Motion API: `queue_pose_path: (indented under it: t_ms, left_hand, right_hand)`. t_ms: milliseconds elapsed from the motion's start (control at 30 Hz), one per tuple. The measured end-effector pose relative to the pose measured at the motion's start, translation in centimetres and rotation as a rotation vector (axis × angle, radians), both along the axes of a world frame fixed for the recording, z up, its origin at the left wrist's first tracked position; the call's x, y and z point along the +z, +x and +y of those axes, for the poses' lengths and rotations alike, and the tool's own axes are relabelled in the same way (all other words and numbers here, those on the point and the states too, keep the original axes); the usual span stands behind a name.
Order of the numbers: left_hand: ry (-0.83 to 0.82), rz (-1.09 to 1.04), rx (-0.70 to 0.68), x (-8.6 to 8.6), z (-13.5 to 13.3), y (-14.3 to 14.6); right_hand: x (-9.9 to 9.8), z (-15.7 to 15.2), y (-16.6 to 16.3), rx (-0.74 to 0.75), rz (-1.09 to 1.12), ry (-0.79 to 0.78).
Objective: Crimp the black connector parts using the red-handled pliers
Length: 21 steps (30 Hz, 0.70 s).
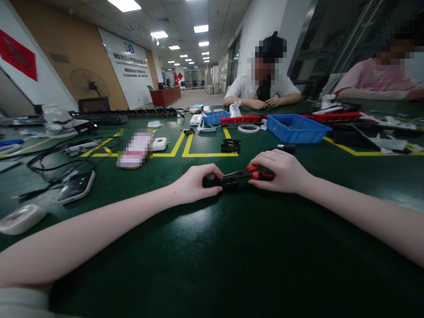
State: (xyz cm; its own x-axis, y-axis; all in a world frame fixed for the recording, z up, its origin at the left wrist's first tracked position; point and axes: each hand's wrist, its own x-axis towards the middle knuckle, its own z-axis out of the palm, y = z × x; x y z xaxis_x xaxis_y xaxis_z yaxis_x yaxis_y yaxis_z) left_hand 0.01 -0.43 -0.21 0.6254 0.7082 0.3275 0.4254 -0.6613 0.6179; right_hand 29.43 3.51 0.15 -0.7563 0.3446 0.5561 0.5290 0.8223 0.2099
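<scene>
Red-and-black pliers (247, 172) seen just right of frame centre, handles gripped in the right hand (283, 170), fingers curled around them. Saw left hand (194, 183) at centre of frame, thumb and fingers pinching a small black part (230, 183) low over the green table (205, 247), contact with the surface unclear. Noted plier jaws pointing left, tips right beside the left fingertips; could not tell from this view about any bite on the part. Judged a nipped fingertip as top risk, from tips sitting that close to a bare pinch. Rated slipping next, with a shallow bite or loose left hold as likely cause. Flagged cracking or scuffing too, in case of too hard a squeeze. Spotted more black parts (231, 145) at upper centre, near the blue tray (303, 136); considered a mix-up possible after a drop.
</scene>
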Motion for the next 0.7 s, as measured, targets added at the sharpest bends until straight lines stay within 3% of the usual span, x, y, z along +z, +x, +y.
queue_pose_path:
  t_ms: [233,700]
  left_hand:
    - [0.06,0.017,-0.067,-0.11,0.34,-0.15]
    - [0.011,0.01,-0.008,-0.23,0.13,-0.01]
  right_hand:
    - [0.07,-0.05,-0.02,-0.005,0.026,-0.019]
    - [-0.04,0.19,-0.04,0.04,-0.034,0.003]
